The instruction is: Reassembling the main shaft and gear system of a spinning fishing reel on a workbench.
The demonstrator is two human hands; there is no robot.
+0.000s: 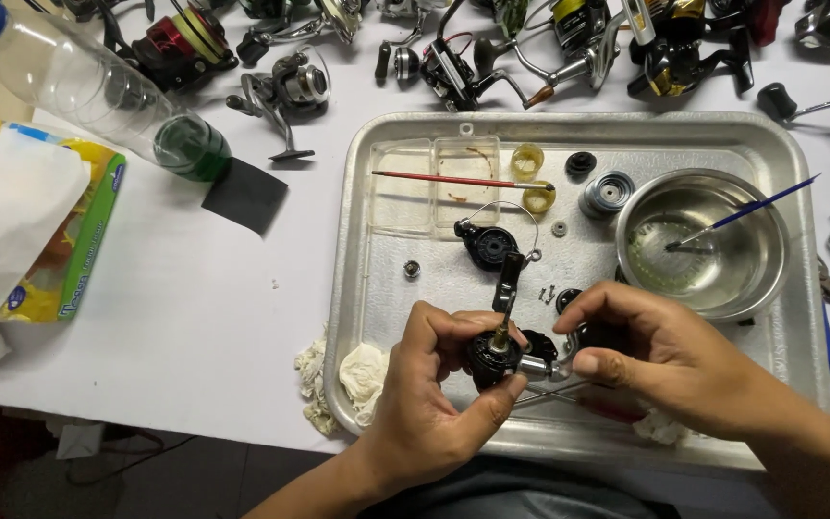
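A black reel body [494, 358] is held over the near edge of the metal tray [357, 288], gripped by the curled fingers of the left hand [429, 380]. A small silver part [536, 365] at its right side is pinched by the thumb and fingers of the right hand [650, 351]. The work is judged mid-way: a black side plate [488, 245], spool [607, 193] and small screws [548, 292] are left loose on the tray, beside a steel bowl [751, 279] with a brush.

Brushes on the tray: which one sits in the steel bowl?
The blue-handled brush. Its tip rests inside the steel bowl, with the handle leaning out over the rim. The red-handled brush lies flat across the clear plastic box instead.
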